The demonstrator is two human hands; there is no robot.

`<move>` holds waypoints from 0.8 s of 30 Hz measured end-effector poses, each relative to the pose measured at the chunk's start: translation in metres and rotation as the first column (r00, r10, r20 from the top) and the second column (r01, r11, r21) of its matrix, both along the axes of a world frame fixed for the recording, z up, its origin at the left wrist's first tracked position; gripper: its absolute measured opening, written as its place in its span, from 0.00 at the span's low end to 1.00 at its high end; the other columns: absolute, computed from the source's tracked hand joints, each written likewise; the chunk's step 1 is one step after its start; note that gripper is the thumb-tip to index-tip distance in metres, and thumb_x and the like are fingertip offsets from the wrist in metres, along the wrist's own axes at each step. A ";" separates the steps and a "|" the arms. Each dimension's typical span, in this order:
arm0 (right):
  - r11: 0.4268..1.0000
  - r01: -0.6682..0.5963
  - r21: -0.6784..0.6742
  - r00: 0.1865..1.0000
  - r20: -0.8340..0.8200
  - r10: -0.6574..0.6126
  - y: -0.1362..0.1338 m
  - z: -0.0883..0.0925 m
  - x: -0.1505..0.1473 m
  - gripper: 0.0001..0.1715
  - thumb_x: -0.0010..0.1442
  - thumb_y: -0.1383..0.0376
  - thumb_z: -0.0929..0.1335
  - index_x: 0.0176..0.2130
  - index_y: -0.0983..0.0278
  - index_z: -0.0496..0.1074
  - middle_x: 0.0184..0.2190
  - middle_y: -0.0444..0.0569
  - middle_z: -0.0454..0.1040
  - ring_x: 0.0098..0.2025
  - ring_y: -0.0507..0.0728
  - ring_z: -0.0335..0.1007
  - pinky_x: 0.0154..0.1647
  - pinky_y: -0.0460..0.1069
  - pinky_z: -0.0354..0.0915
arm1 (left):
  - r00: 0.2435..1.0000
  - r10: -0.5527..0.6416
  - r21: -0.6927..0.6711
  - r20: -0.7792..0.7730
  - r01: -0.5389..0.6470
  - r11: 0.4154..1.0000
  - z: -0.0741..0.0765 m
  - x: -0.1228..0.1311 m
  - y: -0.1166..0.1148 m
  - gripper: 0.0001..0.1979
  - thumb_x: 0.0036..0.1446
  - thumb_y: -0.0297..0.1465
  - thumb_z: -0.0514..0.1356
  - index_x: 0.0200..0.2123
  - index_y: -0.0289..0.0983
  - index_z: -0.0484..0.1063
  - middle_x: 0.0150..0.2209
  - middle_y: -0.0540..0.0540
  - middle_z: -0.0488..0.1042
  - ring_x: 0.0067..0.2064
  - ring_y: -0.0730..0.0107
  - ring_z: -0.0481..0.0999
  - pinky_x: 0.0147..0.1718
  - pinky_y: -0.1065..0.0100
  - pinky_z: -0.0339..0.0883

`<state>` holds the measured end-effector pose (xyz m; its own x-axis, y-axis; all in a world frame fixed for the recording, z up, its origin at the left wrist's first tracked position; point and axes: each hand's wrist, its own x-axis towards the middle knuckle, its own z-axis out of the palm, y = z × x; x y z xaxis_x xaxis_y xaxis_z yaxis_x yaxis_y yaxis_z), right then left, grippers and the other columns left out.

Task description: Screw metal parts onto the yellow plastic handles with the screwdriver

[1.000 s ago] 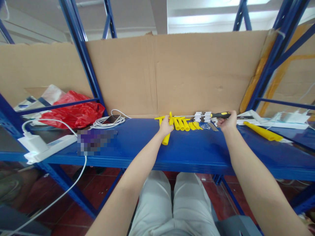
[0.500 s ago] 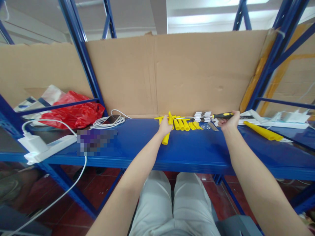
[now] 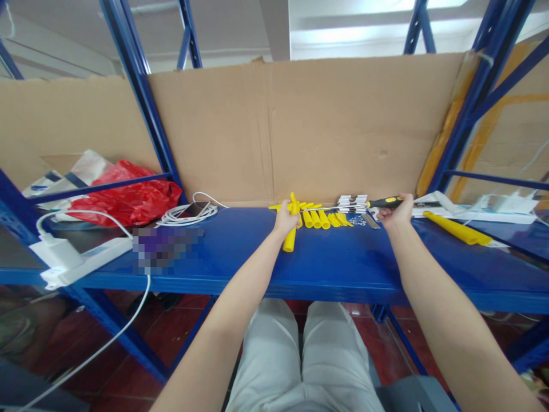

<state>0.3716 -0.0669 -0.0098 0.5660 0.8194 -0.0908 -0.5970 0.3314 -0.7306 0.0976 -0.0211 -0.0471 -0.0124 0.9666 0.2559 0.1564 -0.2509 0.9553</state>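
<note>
My left hand (image 3: pixel 285 220) is closed around a yellow plastic tube-like piece (image 3: pixel 289 240) with a crosspiece, standing on the blue shelf. In my right hand (image 3: pixel 398 212) is a screwdriver, its black and yellow handle (image 3: pixel 385 202) gripped at the end. The long metal shaft (image 3: pixel 332 208) points left and reaches the yellow piece by my left fingers; the exact contact at the tip is too small to make out. Several similar yellow pieces (image 3: pixel 316 220) lie in a row just right of my left hand. Beside them are smaller flat yellow parts (image 3: pixel 340 220).
Small metal bits (image 3: pixel 357 221), a flat metal strip (image 3: pixel 370 221) and white packets (image 3: pixel 352 203) lie before the cardboard wall (image 3: pixel 343 126). To the right rests a long yellow cone (image 3: pixel 457 229). Leftward are a coiled white cable (image 3: pixel 189 214), a red bag (image 3: pixel 128 194) and a power strip (image 3: pixel 96 257).
Both hands keep their grips on the yellow piece and the screwdriver. The screwdriver and right hand have shifted very slightly left, along with a small shift of the whole view.
</note>
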 end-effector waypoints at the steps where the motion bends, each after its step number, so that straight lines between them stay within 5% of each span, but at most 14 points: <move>1: 1.000 -0.009 -0.006 1.000 -0.006 0.009 0.000 0.000 0.000 0.17 0.65 0.58 0.58 0.27 0.58 0.49 0.15 0.36 0.45 0.13 0.48 0.40 0.08 0.42 0.41 | 0.999 -0.011 -0.006 0.033 0.012 1.000 0.000 0.001 0.001 0.23 0.56 0.16 0.58 0.52 0.39 0.60 0.27 0.58 0.69 0.20 0.78 0.70 0.22 0.76 0.67; 9: 0.998 -0.062 -0.009 0.998 0.015 0.062 0.007 -0.006 0.007 0.16 0.65 0.57 0.59 0.28 0.58 0.48 0.18 0.36 0.47 0.14 0.48 0.41 0.09 0.42 0.44 | 0.976 -0.068 -0.008 0.208 0.071 0.997 0.001 0.002 0.002 0.24 0.51 0.18 0.64 0.48 0.41 0.61 0.24 0.60 0.69 0.19 0.79 0.69 0.23 0.76 0.66; 24: 0.995 -0.089 -0.032 0.996 0.015 0.090 0.007 -0.007 0.008 0.16 0.65 0.56 0.59 0.29 0.57 0.49 0.17 0.36 0.47 0.15 0.48 0.40 0.10 0.42 0.42 | 0.975 -0.002 0.035 0.224 -0.006 0.999 0.000 0.003 0.003 0.21 0.50 0.16 0.61 0.44 0.41 0.62 0.23 0.61 0.66 0.17 0.81 0.64 0.19 0.79 0.60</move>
<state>0.3800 -0.0601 -0.0166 0.4921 0.8637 -0.1086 -0.6109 0.2538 -0.7500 0.1003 -0.0182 -0.0475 -0.0755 0.9568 0.2807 -0.0599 -0.2853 0.9566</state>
